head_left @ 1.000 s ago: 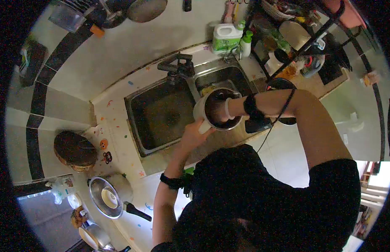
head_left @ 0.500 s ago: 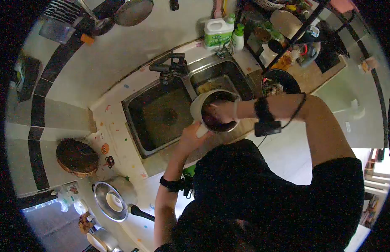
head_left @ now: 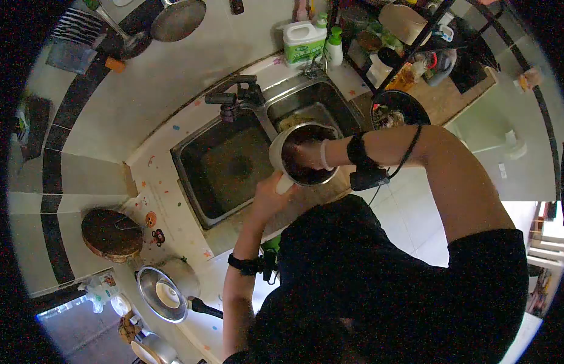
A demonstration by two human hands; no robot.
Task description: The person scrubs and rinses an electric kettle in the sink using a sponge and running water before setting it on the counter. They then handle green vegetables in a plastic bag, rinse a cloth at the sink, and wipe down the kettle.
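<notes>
A deep white pot (head_left: 275, 153) with a pale handle (head_left: 285, 184) is tilted over the front edge of the double sink, its dark inside facing me. My left hand (head_left: 270, 195) is closed around that handle. Inside the pot's mouth is my right hand (head_left: 307, 155), wearing a pale band at the wrist. Its fingers are sunk in shadow, so I cannot see whether they hold anything. Close behind the pot lies the smaller sink basin (head_left: 330, 100), with something yellowish at its bottom. The larger basin (head_left: 218, 161) is to the left, under a dark faucet (head_left: 236, 97).
A white-and-green jug (head_left: 304, 45) and a pump bottle (head_left: 334, 48) stand behind the sink. To the right are a black bowl of scraps (head_left: 400, 109) and a crowded rack (head_left: 409, 67). A round wooden board (head_left: 112, 233) and a steel strainer (head_left: 162, 294) sit at left.
The whole view has shifted slightly. Both hands stay at the pot, the left on its handle and the right inside, with the right hand's pose a little different.
</notes>
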